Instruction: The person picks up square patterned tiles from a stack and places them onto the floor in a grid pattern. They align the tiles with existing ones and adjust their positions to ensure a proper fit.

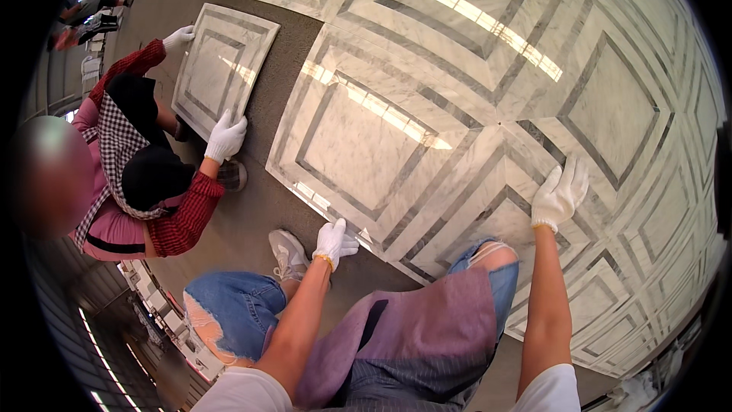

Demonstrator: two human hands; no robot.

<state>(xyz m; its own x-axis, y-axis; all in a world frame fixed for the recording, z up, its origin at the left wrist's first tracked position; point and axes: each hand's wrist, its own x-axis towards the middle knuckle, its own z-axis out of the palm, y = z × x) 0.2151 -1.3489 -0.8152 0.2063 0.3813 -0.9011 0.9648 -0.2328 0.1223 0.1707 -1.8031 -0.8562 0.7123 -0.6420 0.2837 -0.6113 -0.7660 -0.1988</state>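
A square white marble panel with grey inlaid bands lies on the floor in front of me. My left hand, in a white knit glove, is closed at its near edge, with some fingertips hidden. My right hand, gloved too, rests flat on the neighbouring marble surface, its fingers stretched out and pointing away from me. One of my knees leans close to the panels' near edge.
At the left, a co-worker in a checked scarf and red sleeves holds a smaller marble panel tilted with two gloved hands. Bare grey floor shows between the panels. More patterned marble stretches right and far. Other people are at far left.
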